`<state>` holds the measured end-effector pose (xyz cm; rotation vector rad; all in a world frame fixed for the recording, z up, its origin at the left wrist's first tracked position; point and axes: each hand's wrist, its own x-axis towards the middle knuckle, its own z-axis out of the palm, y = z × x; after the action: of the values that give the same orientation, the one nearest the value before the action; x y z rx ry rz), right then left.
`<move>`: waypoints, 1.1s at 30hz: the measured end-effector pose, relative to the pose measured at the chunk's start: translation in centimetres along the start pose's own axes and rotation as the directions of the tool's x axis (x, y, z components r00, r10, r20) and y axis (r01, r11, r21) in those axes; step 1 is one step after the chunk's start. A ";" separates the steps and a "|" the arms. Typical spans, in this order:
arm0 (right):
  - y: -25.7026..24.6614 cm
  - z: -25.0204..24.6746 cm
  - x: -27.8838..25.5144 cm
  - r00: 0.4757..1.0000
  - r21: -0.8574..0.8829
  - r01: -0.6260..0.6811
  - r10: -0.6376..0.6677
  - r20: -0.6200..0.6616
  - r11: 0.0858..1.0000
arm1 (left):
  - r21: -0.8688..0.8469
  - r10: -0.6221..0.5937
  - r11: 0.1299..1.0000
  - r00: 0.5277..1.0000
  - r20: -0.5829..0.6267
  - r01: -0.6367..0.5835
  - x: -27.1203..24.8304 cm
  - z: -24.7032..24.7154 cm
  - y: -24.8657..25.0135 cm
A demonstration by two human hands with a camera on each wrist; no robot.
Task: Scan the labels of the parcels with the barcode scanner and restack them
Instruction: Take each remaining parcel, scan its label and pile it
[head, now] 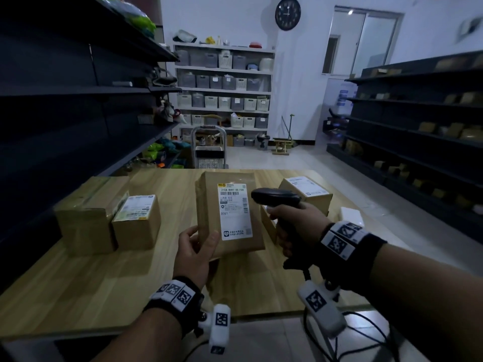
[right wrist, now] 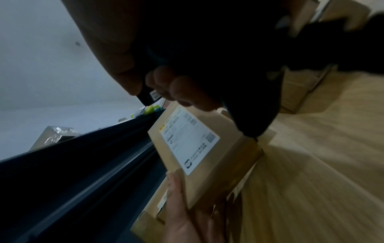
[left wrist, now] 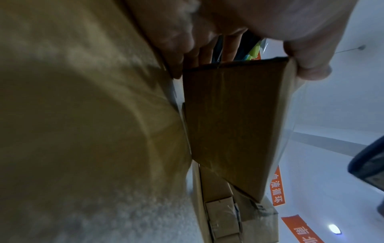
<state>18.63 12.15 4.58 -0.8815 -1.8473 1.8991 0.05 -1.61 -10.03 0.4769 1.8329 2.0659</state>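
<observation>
My left hand grips the lower left corner of a flat brown parcel, thumb on its front, and holds it tilted up above the wooden table. The white label faces me. My right hand holds the black barcode scanner by its handle, its head level with the label's right edge. In the left wrist view the thumb presses the parcel's upper edge. The right wrist view has the scanner, the parcel with its label, and my left hand.
Two brown boxes stand side by side on the table's left. Another labelled box and a small white box sit at the right. Dark shelving flanks both sides. The scanner's cable hangs off the near edge.
</observation>
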 end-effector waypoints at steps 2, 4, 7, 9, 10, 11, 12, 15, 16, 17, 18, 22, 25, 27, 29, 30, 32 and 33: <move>-0.9 0.5 -0.5 1.000 -0.055 -0.011 0.011 -0.006 0.998 | 0.012 -0.001 1.000 1.000 -0.008 0.001 -0.1 0.0 0.2; -1.7 0.9 -0.8 1.000 -0.084 -0.022 0.021 -0.014 0.996 | 0.011 -0.005 1.000 1.000 -0.020 0.005 0.0 -0.1 0.1; -2.6 1.0 -1.1 0.999 -0.106 -0.029 0.026 -0.028 0.994 | 0.014 -0.002 1.000 1.000 -0.025 0.002 0.0 -0.2 0.0; -2.9 0.8 -1.3 0.999 -0.127 -0.033 0.028 -0.034 0.991 | 0.018 -0.011 1.000 1.000 -0.006 0.011 -0.2 -0.3 0.3; -3.0 0.6 -1.4 0.999 -0.131 -0.034 0.031 -0.025 0.991 | 0.026 -0.011 1.000 1.000 -0.001 0.011 -0.3 -0.3 0.4; -3.0 0.4 -1.5 0.999 -0.135 -0.034 0.034 -0.008 0.990 | 0.032 -0.012 0.999 1.000 -0.001 0.012 -0.3 -0.3 0.4; -3.0 0.3 -1.5 0.999 -0.148 -0.039 0.040 0.001 0.988 | 0.033 -0.013 0.999 1.000 -0.004 0.013 -0.3 -0.3 0.4; -3.0 -0.1 -1.5 0.997 -0.194 -0.066 0.060 -0.038 0.979 | 0.029 -0.016 0.999 1.000 -0.008 0.017 -0.4 -0.3 0.7; -3.1 -0.2 -1.5 0.997 -0.195 -0.074 0.067 -0.044 0.978 | 0.028 -0.014 0.999 1.000 -0.009 0.015 -0.5 -0.2 0.6; -3.2 -0.3 -1.4 0.996 -0.194 -0.080 0.072 -0.047 0.978 | 0.029 -0.007 1.000 1.000 -0.008 0.007 -0.4 -0.3 0.6; -3.2 -0.5 -1.4 0.996 -0.191 -0.083 0.074 -0.051 0.978 | 0.032 -0.003 0.999 1.000 -0.006 0.003 -0.4 -0.3 0.5; -2.9 -1.2 -1.0 0.997 -0.148 -0.064 0.056 -0.058 0.987 | 0.040 -0.008 0.999 1.000 0.005 0.008 -0.4 -0.4 0.6; -2.2 -1.5 -0.7 0.997 -0.093 -0.062 0.058 -0.049 0.994 | 0.029 -0.026 0.999 1.000 0.003 0.026 -0.3 -0.3 0.5; -1.2 -1.7 -0.3 0.998 -0.020 -0.061 0.060 -0.030 0.998 | 0.025 -0.036 0.999 0.999 -0.002 0.036 -0.3 -0.4 0.4; 0.1 -2.1 0.2 0.998 0.124 -0.055 0.055 0.007 0.991 | 0.013 -0.035 0.999 0.999 -0.003 0.035 -0.3 -0.4 0.2; 0.8 -2.3 0.4 0.998 0.203 -0.059 0.055 0.024 0.977 | 0.011 -0.030 0.999 1.000 -0.004 0.030 -0.3 -0.4 0.2; 2.4 -2.8 1.0 0.998 0.344 -0.066 0.056 0.039 0.937 | 0.019 -0.019 1.000 1.000 -0.002 0.019 -0.3 -0.3 0.2; 3.3 -3.1 1.3 0.998 0.413 -0.063 0.055 0.033 0.908 | 0.025 -0.014 1.000 1.000 0.001 0.014 -0.3 -0.3 0.2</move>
<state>20.16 15.06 1.25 -0.7783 -1.3548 2.2278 0.17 -2.00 -9.90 0.4701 1.8579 2.0359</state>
